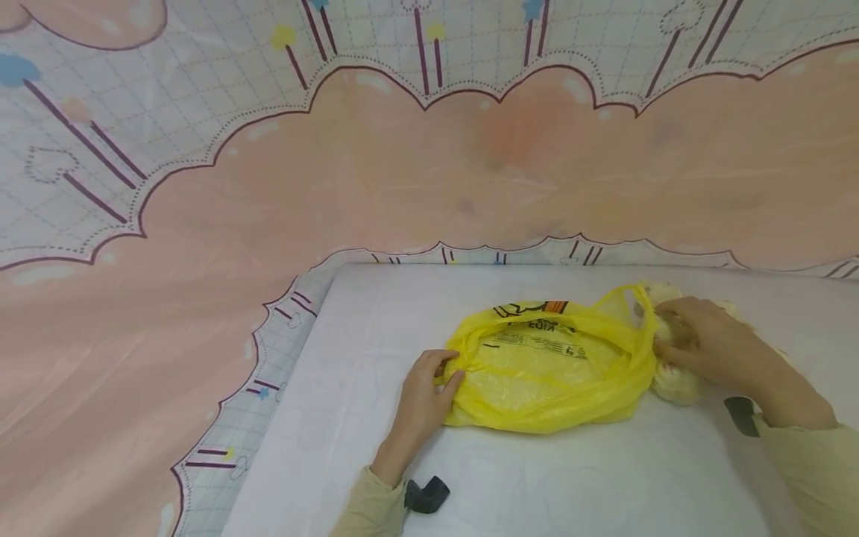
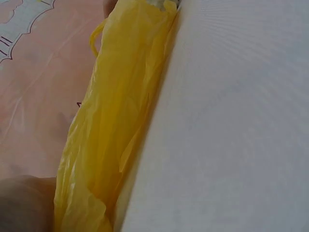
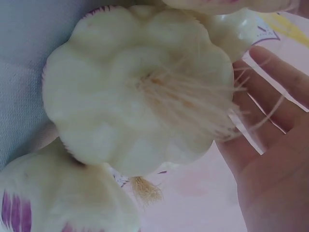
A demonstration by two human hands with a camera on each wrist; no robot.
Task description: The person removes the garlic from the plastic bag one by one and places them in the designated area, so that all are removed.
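A yellow plastic bag [image 1: 543,410] lies on its side on the white table, its mouth spread wide and dark print visible inside. At its left end my left hand [image 1: 424,391] grips the rim between thumb and fingers. Several garlic bulbs [image 1: 676,384] cluster beside the bag's right end. Among them my right hand [image 1: 721,347] holds one, its fingers around the bulb. In the right wrist view that garlic bulb [image 3: 106,92] shows its stringy roots, with spread fingers behind it. Another bulb [image 3: 63,198] sits below. The left wrist view shows the bag's crumpled side [image 2: 116,106].
The white table [image 1: 349,335] extends in front of and to the left of the bag. Behind it hangs a printed pink and white cloth [image 1: 429,171]. A dark strap piece [image 1: 427,495] sits at the left wrist, another [image 1: 742,416] at the right.
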